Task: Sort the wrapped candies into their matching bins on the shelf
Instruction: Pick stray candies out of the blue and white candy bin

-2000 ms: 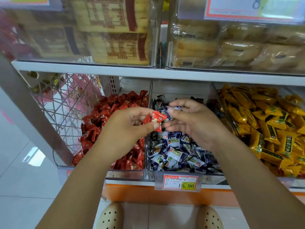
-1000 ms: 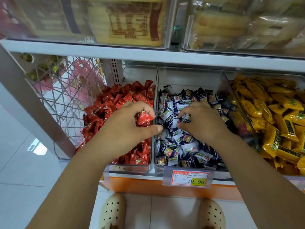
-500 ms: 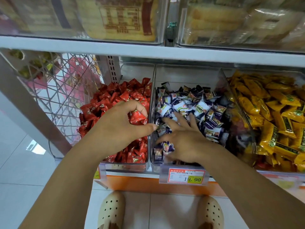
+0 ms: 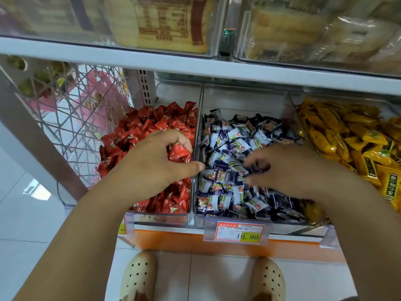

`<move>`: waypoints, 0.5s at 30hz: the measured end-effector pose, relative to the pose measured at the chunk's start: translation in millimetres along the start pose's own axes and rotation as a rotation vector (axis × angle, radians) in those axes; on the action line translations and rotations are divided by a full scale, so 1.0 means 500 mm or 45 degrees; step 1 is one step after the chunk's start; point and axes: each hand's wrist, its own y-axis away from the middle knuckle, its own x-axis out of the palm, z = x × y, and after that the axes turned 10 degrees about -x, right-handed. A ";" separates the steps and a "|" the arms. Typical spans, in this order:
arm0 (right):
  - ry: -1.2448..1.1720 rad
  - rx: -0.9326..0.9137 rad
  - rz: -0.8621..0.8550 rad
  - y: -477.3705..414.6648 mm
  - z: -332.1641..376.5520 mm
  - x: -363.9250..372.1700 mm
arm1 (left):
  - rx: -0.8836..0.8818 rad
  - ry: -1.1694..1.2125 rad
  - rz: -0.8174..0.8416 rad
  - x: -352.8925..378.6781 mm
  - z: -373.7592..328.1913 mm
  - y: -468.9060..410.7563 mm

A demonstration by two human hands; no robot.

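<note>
Head cam: left grip (image 4: 156,164) curls round a red candy (image 4: 179,152), low over the red bin (image 4: 160,221). Right grip (image 4: 282,168) (blurred) has fingers spread on blue-white candies (image 4: 227,137) in the middle bin (image 4: 243,98). Candies prob. light, w/ slick, crinkly wrappers; pinch across the body or at a crimped end.

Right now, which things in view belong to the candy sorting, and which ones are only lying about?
For the job: left hand holding a red candy; red candy bin; right hand over the blue-white candies; yellow candies.
Lying about: price tag; upper-shelf packs; wire basket; shoes.
</note>
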 end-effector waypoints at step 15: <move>-0.386 0.218 0.031 -0.044 -0.009 0.119 | -0.038 0.061 0.047 0.005 -0.011 0.011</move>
